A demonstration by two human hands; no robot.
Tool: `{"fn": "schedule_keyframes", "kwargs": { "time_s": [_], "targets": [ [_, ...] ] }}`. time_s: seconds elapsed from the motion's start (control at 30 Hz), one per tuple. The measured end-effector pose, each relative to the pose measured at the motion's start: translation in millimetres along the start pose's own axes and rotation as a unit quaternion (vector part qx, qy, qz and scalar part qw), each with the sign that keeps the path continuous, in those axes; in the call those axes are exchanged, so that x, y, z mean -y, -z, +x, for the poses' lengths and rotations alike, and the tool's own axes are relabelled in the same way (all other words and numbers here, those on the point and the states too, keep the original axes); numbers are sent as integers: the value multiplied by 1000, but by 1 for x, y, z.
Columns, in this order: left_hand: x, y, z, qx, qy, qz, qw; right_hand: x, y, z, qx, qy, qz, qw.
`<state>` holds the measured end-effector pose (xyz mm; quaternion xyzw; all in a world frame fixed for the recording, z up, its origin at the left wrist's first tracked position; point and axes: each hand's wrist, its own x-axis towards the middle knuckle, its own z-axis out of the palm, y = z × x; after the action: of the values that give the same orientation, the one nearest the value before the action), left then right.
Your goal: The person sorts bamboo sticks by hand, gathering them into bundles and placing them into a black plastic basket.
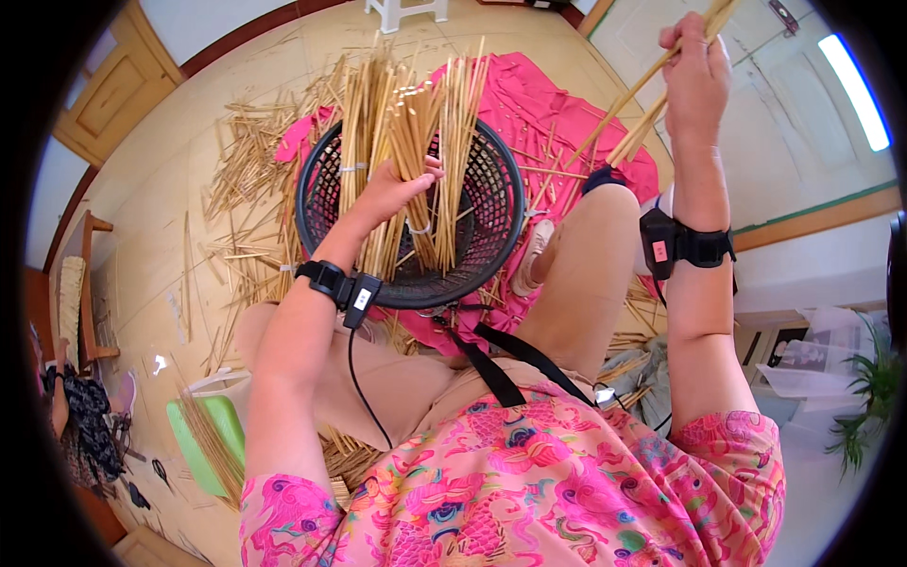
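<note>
In front of me stands a dark mesh plastic basket with tied bundles of straw-coloured stalks upright in it. My left hand reaches over the near rim, its fingers wrapped round the middle bundle of stalks. White ties circle the lower part of this bundle and the left bundle. Another group of stalks rises on the right of the basket. Up at the far right, my right hand is closed on a few long loose stalks, which slant down to the left.
Bright pink cloth lies under and beyond the basket, and loose stalks litter the floor. A green stool-like object with thin stalks on it is at the lower left. Another person is at the left edge; a door stands right.
</note>
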<state>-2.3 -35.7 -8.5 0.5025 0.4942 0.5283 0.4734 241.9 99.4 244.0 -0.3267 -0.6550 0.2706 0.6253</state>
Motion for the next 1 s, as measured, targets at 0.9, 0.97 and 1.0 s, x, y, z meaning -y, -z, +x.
{"fn": "schedule_keyframes", "kwargs": {
  "time_s": [0.9,0.97,1.0],
  "targets": [
    [-6,-6,-2,-17,22,-25,999,-60,107,-20,114,-85,154,978],
    [-5,-5,-2,-23,25,-27,999,-66,106,-26,115,-96,152,977],
    [-4,-4,-1,-22,24,-26,999,-68,106,-28,116,-101,150,977]
  ]
}}
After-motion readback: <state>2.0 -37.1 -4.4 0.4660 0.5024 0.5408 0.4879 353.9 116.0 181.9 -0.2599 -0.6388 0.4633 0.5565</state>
